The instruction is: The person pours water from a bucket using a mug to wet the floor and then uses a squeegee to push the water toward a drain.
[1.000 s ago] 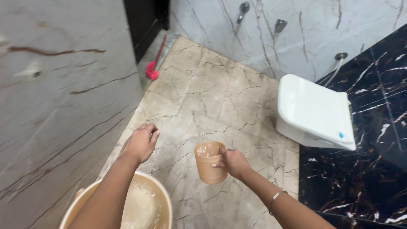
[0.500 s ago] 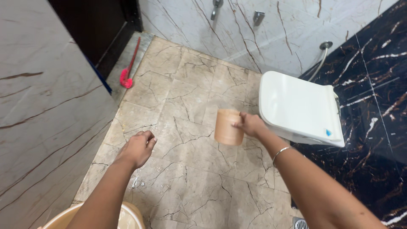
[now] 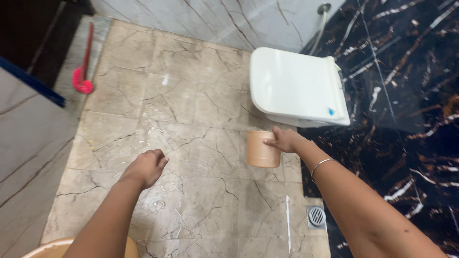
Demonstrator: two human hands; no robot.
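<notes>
My right hand grips a tan plastic mug by its side, holding it upright in the air just in front of the white wall-hung toilet, whose lid is down. A thin metal bangle circles that wrist. My left hand hovers over the beige marble floor with its fingers curled in and nothing in it. The floor under and between my hands is wet in patches.
The rim of a tan bucket shows at the bottom left. A pink brush with a red handle lies by the dark doorway at the upper left. A round floor drain sits at the lower right, near the black marble wall.
My right hand has carried the mug from above the bucket over to the front of the toilet. The view has swung right, so the bucket has almost left the frame.
</notes>
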